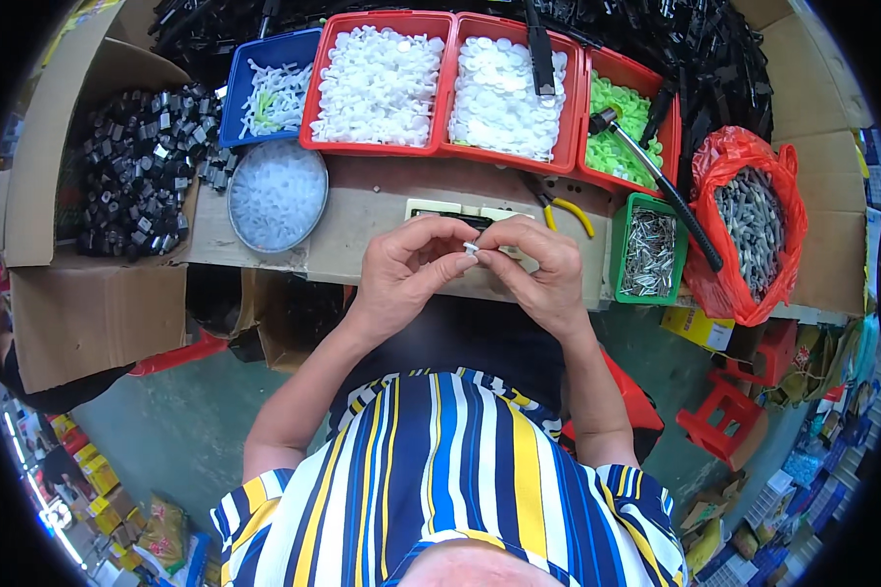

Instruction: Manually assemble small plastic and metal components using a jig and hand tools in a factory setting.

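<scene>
Pinching a small white part [471, 248] in both hands [401, 269] at the worktop [347, 220], near yellow-handled pliers [579, 212], with two red trays [372, 150] of white pieces [377, 83] standing beyond.

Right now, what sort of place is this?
Probably a workshop for small parts, though I can't be certain. Red trays hold heaps of white pieces, a green tray holds silvery pieces, and the left hand and right hand pinch a tiny white part.
</scene>
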Tool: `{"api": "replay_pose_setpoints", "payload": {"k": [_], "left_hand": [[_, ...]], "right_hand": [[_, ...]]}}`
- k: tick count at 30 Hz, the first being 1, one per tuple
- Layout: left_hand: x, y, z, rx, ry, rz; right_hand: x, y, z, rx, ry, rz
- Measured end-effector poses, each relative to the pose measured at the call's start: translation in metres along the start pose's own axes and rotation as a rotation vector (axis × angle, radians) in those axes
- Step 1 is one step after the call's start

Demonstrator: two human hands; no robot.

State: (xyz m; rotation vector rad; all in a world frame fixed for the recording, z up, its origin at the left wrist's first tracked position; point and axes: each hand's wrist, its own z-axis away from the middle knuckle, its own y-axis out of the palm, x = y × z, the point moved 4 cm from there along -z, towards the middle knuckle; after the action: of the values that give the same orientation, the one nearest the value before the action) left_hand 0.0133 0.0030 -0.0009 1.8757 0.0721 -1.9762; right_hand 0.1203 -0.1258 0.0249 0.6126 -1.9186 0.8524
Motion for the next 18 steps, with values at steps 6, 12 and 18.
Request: {"api": "replay_pose_setpoints", "payload": {"k": [6,12,18], "left_hand": [[-0.01,-0.012,0.001,-0.128,0.149,-0.443],[-0.009,-0.022,0.006,-0.201,0.598,-0.98],[0.0,-0.018,0.008,-0.136,0.657,-1.059]], "right_hand": [[-0.006,0.007,-0.009,0.012,-0.021,0.297],[-0.021,0.017,-0.019,0.072,-0.051,0.39],[-0.025,0.018,-0.022,0.106,-0.014,0.36]]}}
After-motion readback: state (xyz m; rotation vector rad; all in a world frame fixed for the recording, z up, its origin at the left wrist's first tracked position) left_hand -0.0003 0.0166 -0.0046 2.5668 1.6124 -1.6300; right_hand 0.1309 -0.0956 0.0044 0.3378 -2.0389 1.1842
